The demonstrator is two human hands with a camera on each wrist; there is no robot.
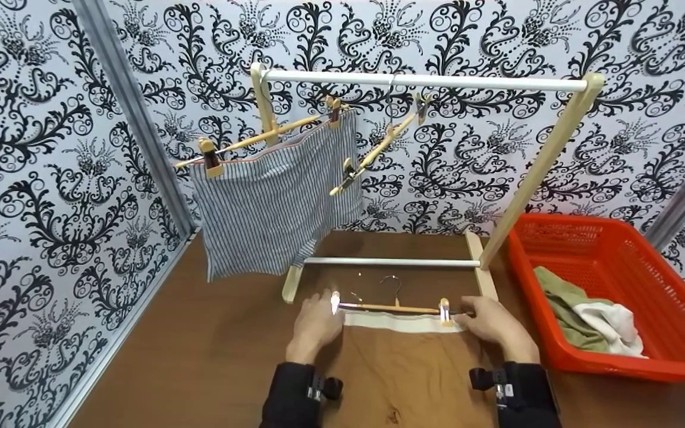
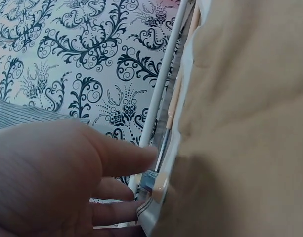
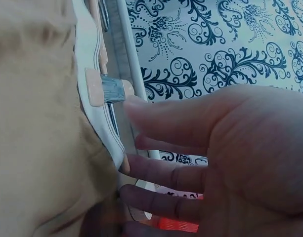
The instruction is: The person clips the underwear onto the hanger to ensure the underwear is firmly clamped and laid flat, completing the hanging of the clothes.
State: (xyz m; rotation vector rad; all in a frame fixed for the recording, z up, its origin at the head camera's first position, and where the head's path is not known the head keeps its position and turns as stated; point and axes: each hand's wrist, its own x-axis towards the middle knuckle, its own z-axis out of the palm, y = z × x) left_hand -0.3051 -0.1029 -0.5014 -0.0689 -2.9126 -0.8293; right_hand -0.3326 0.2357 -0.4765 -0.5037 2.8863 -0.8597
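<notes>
A brown garment [image 1: 408, 368] with a cream waistband [image 1: 396, 321] is clipped to a wooden clip hanger [image 1: 417, 308], its metal hook pointing away from me. My left hand [image 1: 317, 321] is at the hanger's left end, thumb and fingers about the left clip [image 2: 161, 185] and the waistband's corner. At the other end, my right hand [image 1: 491, 324] has its thumb against the right clip [image 3: 111, 90], with the fingers at the waistband's end. The garment's lower part runs out of the head view.
A rack with a white top rail [image 1: 426, 80] stands behind. From it hang striped shorts [image 1: 271, 202] on a clip hanger and a second clip hanger [image 1: 378, 148] without clothing. To the right, a red basket [image 1: 592, 226] holds green cloth [image 1: 568, 309] and white cloth [image 1: 610, 327].
</notes>
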